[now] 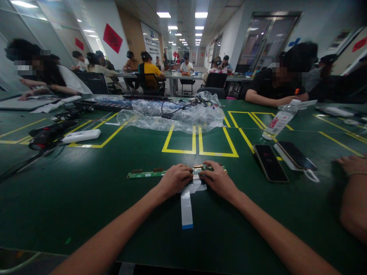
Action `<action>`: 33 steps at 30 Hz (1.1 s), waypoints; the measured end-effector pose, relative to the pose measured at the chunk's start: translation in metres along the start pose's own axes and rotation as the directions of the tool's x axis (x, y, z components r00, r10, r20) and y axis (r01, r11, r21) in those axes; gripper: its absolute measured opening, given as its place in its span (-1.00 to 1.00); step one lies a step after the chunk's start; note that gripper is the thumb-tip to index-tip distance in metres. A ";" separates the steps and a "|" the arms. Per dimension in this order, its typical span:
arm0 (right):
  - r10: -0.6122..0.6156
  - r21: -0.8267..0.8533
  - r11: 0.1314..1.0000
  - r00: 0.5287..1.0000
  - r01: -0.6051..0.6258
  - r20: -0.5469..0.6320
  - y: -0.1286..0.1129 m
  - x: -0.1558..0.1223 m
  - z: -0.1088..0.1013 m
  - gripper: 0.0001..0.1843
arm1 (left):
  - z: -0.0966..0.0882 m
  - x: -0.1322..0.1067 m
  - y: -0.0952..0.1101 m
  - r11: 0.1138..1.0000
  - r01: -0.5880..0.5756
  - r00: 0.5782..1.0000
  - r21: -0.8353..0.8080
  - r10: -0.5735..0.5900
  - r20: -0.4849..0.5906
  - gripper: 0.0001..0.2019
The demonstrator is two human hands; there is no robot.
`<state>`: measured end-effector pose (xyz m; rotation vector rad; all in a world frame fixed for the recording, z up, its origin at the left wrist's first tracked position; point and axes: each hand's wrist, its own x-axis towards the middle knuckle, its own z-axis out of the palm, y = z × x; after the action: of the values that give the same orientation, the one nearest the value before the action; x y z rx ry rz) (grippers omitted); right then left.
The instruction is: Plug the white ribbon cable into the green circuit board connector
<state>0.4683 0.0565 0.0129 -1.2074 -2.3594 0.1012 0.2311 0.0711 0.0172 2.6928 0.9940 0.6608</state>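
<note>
A long narrow green circuit board (146,174) lies flat on the green table (86,198) in front of me. A white flat ribbon cable (186,208) with a blue tip runs from the board toward me. My left hand (175,179) rests on the board with fingers curled, pinching at the cable's connector. My right hand (218,179) presses down on the board just right of the connector, fingers curled onto it. The two hands almost touch at the connector.
Two phones (269,163) lie to the right beside a white power bank and a tipped water bottle (279,121). Crumpled clear plastic with black wires (177,112) lies beyond. A white device (82,136) and black tool sit left. Another person's arm (354,194) rests at right.
</note>
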 end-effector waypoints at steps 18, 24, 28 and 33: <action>-0.054 0.005 0.999 0.996 0.054 0.069 -0.007 0.002 -0.011 -0.82 | 0.001 0.000 0.007 1.000 0.014 1.000 -0.013 -0.015 -0.011 -0.86; -0.038 0.085 0.996 0.998 0.033 0.051 0.000 -0.002 -0.016 -0.81 | -0.003 -0.002 0.012 1.000 0.026 1.000 0.008 -0.026 0.017 -0.79; -0.009 0.133 0.991 0.999 0.003 0.045 0.002 -0.006 -0.021 -0.89 | -0.007 -0.005 0.021 0.997 0.037 0.996 0.062 -0.042 0.083 -0.67; -0.005 0.166 0.986 0.999 -0.002 0.045 -0.001 -0.008 -0.021 -0.90 | -0.015 -0.019 0.037 0.972 0.162 0.961 0.168 -0.194 0.197 -0.57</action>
<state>0.4809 0.0458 0.0285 -1.1342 -2.3384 0.3222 0.2320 0.0311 0.0359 2.6831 1.2528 0.2660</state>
